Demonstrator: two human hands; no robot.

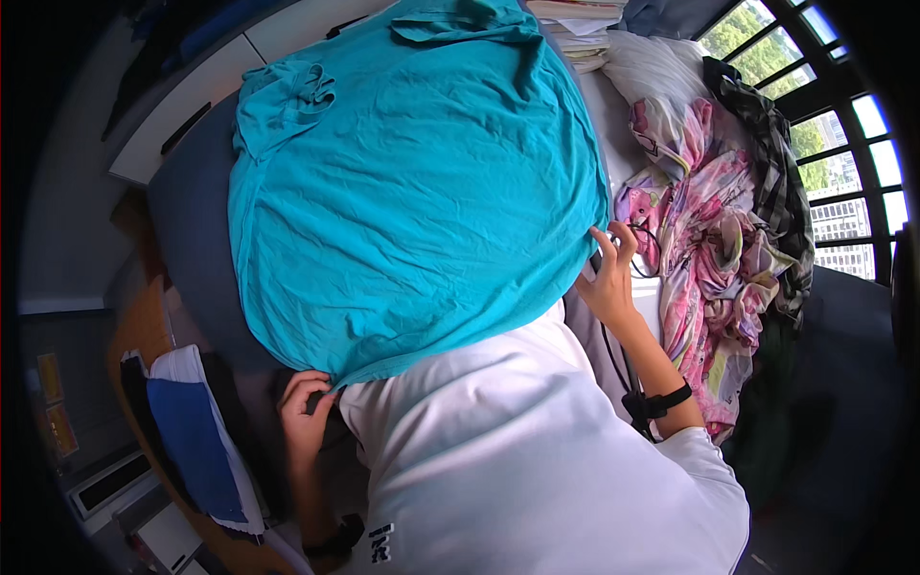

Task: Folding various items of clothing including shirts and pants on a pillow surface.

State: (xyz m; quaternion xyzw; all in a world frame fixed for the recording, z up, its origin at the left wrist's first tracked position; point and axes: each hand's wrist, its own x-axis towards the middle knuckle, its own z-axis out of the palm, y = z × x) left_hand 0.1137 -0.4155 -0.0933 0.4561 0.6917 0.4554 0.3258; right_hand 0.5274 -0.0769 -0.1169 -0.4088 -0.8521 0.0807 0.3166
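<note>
A turquoise T-shirt (412, 182) lies spread in front of me, wrinkled across its middle. One sleeve is bunched at its upper left, and its near hem reaches my white top. At the hem's left corner, the fingers of my left hand (305, 407) pinch the cloth. My right hand (610, 278) grips the shirt's right edge between thumb and fingers, higher up than the left. Both hands are closed on the fabric. What lies beneath the shirt is mostly hidden; a dark grey-blue surface (192, 220) shows along its left side.
Right of the shirt lie a pink patterned cloth (709, 249), a white pillow (652, 65) and a dark checked cloth (767, 144), by a barred window (834, 153). Stacked papers (580, 29) are at the back. Folded blue and white clothes (196, 441) sit at lower left.
</note>
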